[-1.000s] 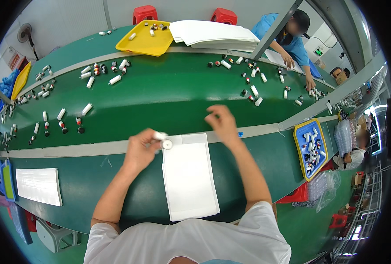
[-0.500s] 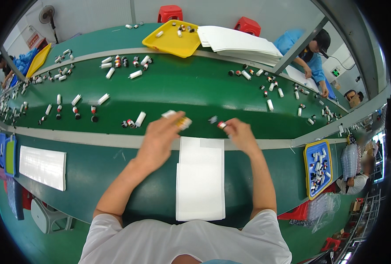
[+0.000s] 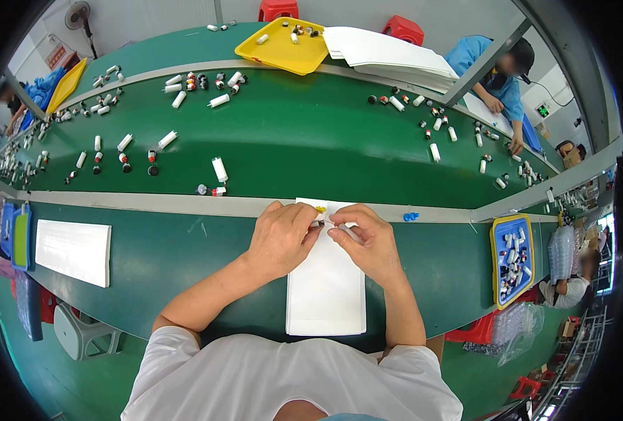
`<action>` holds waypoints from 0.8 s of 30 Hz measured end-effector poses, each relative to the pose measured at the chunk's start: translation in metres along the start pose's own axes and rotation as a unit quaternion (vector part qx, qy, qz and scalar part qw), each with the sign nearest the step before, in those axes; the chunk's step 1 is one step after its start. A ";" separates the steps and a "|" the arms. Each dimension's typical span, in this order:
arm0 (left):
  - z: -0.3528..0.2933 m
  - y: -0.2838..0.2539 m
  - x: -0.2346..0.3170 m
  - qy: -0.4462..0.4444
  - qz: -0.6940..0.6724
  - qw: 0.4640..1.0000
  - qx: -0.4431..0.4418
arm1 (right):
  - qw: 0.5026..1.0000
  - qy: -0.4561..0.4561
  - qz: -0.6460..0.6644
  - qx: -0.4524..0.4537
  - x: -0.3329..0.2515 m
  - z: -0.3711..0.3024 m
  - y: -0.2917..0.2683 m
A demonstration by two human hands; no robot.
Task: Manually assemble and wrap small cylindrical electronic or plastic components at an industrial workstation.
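Observation:
My left hand [image 3: 282, 238] and my right hand [image 3: 367, 242] meet over the top end of a stack of white sheets [image 3: 325, 302]. The left fingers are closed on a small dark part [image 3: 317, 224], mostly hidden by them. A yellow bit [image 3: 320, 209] shows beside the left fingertips. Opposite, the right thumb and fingers pinch something too small and covered to make out. To the right of the hands, a small blue piece [image 3: 411, 217] lies at the grey rail. A white cylinder [image 3: 219, 169] stands out on the green belt, with small red-and-white parts [image 3: 218, 191] beside it.
Several white cylinders and dark caps are scattered over the green belt [image 3: 290, 140]. A yellow tray [image 3: 283, 59] and white sheets [image 3: 388, 56] lie at the far side. On the right is a blue tray of parts [image 3: 513, 259]; a co-worker's hand [image 3: 516, 144] is beyond the belt.
Both hands have come back from the belt and together over the sheets, fingers now meeting. The blue piece now shows at the rail on the right. The view has shifted slightly.

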State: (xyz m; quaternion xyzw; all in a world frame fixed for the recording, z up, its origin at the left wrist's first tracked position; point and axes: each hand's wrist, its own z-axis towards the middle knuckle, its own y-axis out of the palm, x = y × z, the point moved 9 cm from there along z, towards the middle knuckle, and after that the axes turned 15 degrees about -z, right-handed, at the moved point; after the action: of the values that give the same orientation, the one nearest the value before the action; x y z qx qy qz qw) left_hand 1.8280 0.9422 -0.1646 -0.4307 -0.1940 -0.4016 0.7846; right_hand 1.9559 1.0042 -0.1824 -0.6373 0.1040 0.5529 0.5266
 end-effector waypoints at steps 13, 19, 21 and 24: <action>-0.012 0.051 -0.055 -0.329 -0.545 0.768 -0.076 | 0.955 -0.227 -0.171 0.080 -0.031 -0.004 -0.013; -0.015 0.062 -0.067 -0.387 -0.595 0.699 -0.089 | 0.966 -0.023 -0.160 0.200 0.032 0.003 -0.030; -0.010 0.056 -0.073 -0.415 -0.638 0.648 -0.027 | 0.971 -0.015 -0.169 0.168 0.049 0.003 -0.020; -0.009 0.046 -0.094 -0.395 -0.809 0.417 0.126 | 0.973 0.054 -0.223 0.035 0.078 0.001 0.019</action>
State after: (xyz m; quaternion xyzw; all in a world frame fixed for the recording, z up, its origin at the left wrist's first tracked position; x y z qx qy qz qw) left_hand 1.8082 0.9917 -0.2547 -0.0830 -0.7897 -0.6075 -0.0200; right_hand 1.9710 1.0320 -0.2563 -0.6548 0.0069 0.3818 0.6523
